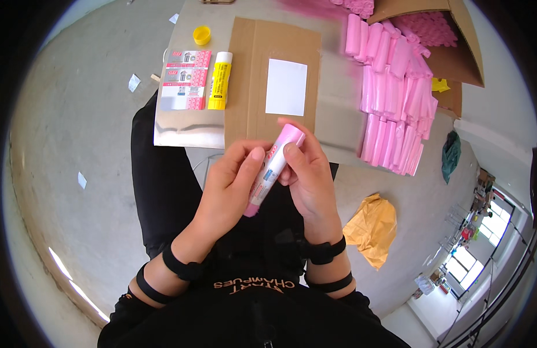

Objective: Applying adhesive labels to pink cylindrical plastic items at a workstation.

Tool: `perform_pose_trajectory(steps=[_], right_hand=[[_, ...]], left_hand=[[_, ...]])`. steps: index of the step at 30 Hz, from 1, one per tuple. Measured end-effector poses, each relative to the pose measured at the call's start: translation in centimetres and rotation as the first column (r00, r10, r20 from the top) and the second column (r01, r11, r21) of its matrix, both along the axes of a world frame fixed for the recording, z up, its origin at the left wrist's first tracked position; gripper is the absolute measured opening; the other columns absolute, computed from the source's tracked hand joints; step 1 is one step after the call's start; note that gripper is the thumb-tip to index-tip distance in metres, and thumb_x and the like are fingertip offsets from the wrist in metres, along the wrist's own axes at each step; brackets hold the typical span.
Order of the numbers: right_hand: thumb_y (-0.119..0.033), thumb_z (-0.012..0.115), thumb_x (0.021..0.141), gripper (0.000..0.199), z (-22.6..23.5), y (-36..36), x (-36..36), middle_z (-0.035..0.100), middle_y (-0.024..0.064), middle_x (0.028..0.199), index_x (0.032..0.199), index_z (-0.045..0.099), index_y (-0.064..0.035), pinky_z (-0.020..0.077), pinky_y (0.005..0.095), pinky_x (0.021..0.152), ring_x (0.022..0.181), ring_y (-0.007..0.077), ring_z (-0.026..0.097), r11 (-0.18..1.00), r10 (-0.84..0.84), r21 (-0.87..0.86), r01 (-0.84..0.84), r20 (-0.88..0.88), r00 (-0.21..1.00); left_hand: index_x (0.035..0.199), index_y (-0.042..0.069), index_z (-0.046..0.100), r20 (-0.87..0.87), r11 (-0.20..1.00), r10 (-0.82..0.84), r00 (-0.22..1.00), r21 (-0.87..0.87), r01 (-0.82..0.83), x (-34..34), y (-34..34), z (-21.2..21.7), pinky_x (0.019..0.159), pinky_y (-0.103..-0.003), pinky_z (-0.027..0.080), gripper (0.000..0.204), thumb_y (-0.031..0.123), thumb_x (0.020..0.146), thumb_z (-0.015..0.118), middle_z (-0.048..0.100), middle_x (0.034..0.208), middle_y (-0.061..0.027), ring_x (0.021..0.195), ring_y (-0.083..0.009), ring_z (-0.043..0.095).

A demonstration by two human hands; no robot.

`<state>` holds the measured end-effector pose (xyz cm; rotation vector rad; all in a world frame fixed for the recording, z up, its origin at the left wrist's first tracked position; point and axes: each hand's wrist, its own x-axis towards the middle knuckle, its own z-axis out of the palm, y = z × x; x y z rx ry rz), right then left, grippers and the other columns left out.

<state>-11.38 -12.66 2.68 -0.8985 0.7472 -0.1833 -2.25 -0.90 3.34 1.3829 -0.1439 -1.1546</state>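
Between my two hands, above my lap, a pink plastic bag roll (272, 168) is held at a slant, its upper end leaning right. A printed white label is wrapped around its middle. My left hand (230, 177) grips its left side, thumb lying along the label. My right hand (309, 174) closes on the upper right part, thumb pressed on the label's edge. Just beyond lies a cardboard sheet (243, 75) with a blank white paper (286, 87) on it. Left of the cardboard are a yellow glue stick (219, 81) and a stack of printed labels (185, 87).
A yellow cap (202, 35) sits near the table's far left. Many pink rolls (396, 98) are piled on the table's right side, beside an open cardboard box (468, 40) holding more. A crumpled orange-yellow bag (372, 229) and a dark green one (451, 155) lie on the floor.
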Motion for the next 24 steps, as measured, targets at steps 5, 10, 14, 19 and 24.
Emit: perform_pose_trajectory(steps=[5, 10, 14, 19, 24], right_hand=[[-0.018, 0.054, 0.091, 0.044, 0.5, 0.3, 0.6, 0.054, 0.0051, 0.089, 0.131, 0.04, -0.0039, 0.0423, 0.0214, 0.055, 0.065, 0.0076, 0.051, 0.988, -0.151, -0.034, 0.149, -0.057, 0.987], [-0.014, 0.059, 0.087, 0.04, 1.4, 2.5, 1.2, 0.055, 0.0061, 0.091, 0.122, 0.043, -0.0002, 0.0384, 0.0202, 0.051, 0.062, 0.0068, 0.048, 0.985, -0.095, 0.137, 0.103, -0.063, 0.993], [-0.017, 0.056, 0.089, 0.041, 0.9, 2.4, 0.7, 0.057, 0.0044, 0.093, 0.124, 0.043, 0.0006, 0.036, 0.0173, 0.051, 0.061, 0.0037, 0.047, 0.996, -0.001, 0.086, 0.005, -0.054, 0.999], [-0.015, 0.062, 0.086, 0.045, 1.1, 2.2, 0.8, 0.057, 0.0045, 0.087, 0.123, 0.044, 0.0011, 0.0364, 0.0188, 0.051, 0.058, 0.0048, 0.045, 0.995, -0.017, 0.097, 0.022, -0.057, 0.998], [-0.015, 0.064, 0.085, 0.048, 1.3, 2.0, 0.8, 0.058, 0.0043, 0.087, 0.124, 0.043, 0.0012, 0.0367, 0.0193, 0.052, 0.061, 0.0051, 0.046, 0.999, -0.015, 0.041, 0.017, -0.052, 0.999]], left_hand=[[0.111, 0.0, 0.05, -0.118, 0.998, 0.002, 0.993, -0.066, -0.01, 0.2, 2.1, 0.2, 0.073, -0.021, 0.045, 0.022, 0.015, 0.094, 0.051, 0.058, 0.098, -0.0053, 0.084, -0.0077, 0.056], [0.102, 0.001, 0.053, 0.064, 0.979, 0.131, 0.989, -0.166, -0.119, 0.0, 2.7, 0.5, 0.073, -0.022, 0.045, 0.013, 0.008, 0.091, 0.055, 0.06, 0.095, -0.0056, 0.087, -0.0083, 0.056], [0.096, 0.0, 0.057, 0.258, 0.998, 0.041, 0.965, -0.054, -0.028, 0.8, 2.8, 0.7, 0.071, -0.023, 0.046, 0.009, 0.006, 0.091, 0.055, 0.061, 0.091, -0.0057, 0.083, -0.0092, 0.057], [0.095, -0.002, 0.06, 0.099, 0.996, 0.035, 0.994, -0.086, -0.027, 1.4, 3.4, 1.5, 0.076, -0.024, 0.048, 0.01, 0.005, 0.088, 0.058, 0.064, 0.095, -0.0073, 0.084, -0.0105, 0.06], [0.095, -0.003, 0.062, 0.155, 0.997, -0.033, 0.987, -0.058, 0.043, 2.2, 3.9, 1.6, 0.079, -0.025, 0.05, 0.012, 0.0, 0.083, 0.062, 0.066, 0.096, -0.0093, 0.085, -0.0125, 0.063]])
